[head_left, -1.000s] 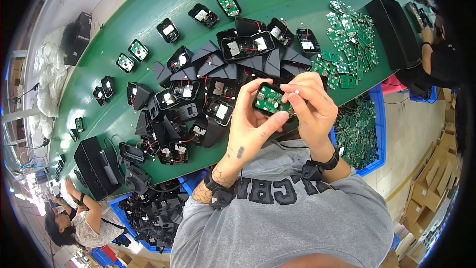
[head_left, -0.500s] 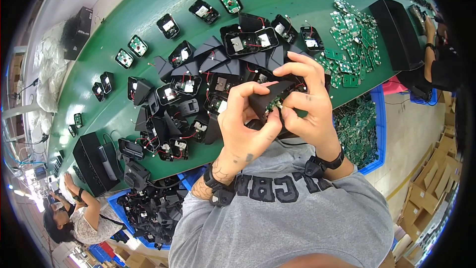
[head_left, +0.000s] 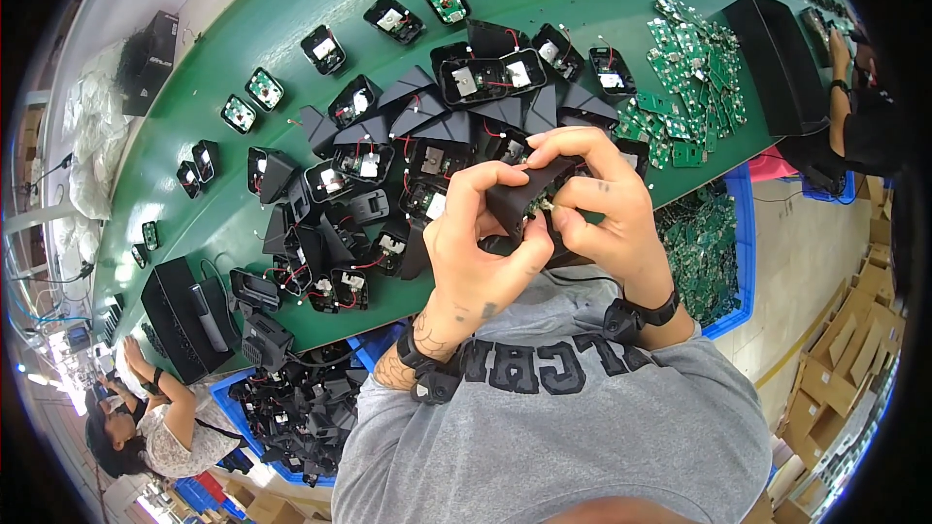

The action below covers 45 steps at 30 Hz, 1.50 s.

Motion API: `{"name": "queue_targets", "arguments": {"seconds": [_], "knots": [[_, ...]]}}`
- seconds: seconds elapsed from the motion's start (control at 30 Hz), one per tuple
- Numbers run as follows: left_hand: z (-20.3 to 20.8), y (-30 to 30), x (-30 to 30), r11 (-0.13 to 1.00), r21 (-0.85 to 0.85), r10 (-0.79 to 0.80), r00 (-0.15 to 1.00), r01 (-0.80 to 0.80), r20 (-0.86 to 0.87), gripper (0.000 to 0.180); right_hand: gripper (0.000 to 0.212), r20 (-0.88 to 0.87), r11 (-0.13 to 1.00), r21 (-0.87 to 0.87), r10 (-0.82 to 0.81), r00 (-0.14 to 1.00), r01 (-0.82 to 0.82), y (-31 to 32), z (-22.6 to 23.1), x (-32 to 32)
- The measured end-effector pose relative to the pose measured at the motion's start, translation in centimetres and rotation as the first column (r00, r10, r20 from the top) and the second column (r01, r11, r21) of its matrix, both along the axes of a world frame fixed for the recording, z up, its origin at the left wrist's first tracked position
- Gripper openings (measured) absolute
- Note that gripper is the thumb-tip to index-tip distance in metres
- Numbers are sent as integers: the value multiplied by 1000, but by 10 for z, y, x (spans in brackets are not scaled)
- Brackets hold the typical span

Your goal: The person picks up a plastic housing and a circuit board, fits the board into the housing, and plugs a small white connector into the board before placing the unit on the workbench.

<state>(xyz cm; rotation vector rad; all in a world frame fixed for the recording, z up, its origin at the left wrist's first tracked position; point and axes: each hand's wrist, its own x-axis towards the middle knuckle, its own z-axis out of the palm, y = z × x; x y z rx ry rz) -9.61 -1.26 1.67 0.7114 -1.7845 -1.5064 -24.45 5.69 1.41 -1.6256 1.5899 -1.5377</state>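
Note:
Close in front of my chest, a black plastic housing (head_left: pixel 515 202) is held between both hands, with bits of a green circuit board and pale connectors showing in its open side. My left hand (head_left: pixel 476 243) grips it from the left, fingers curled over the top and thumb at the opening. My right hand (head_left: pixel 607 199) is closed round the other side, its fingertips at the upper edge and by the connectors. What the right thumb and index finger pinch is too small to make out. Beyond the hands lies a heap of similar black housings (head_left: pixel 417 116) with red wires.
Loose green circuit boards (head_left: pixel 694 78) are piled on the green table (head_left: pixel 223 58), beside a black box (head_left: pixel 777 63). Blue bins hold more boards (head_left: pixel 699 262) and black housings (head_left: pixel 301 417). A co-worker (head_left: pixel 165 427) is at the lower left; another person's arm (head_left: pixel 841 87) shows at right.
My right hand's upper fingers have come down from a raised position onto the housing's top edge. The left hand keeps its grip, and the housing stays nearly in place.

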Motion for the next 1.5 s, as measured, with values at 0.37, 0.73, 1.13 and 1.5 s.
{"name": "queue_targets", "arguments": {"seconds": [0.37, 0.73, 1.13, 1.5], "knots": [[3, 2, 0, 999, -34, 1, 999, 0, 36, 38, 5, 39, 998, 45, 37, 999, -39, 3, 1, 0], [-2, 5, -3, 999, -36, 19, 998, -17, 56, 37, 4, -52, 996, 70, 66, 996, -63, 4, 1, -2], [-15, 7, -8, 943, -318, 119, 992, -99, 45, 41, 5, -158, 979, 195, 84, 984, -52, 4, 10, -5], [-19, -2, -17, 991, -41, 125, 992, -126, -3, 43, 9, -157, 964, 213, -127, 979, 159, 2, 8, -3]]}}
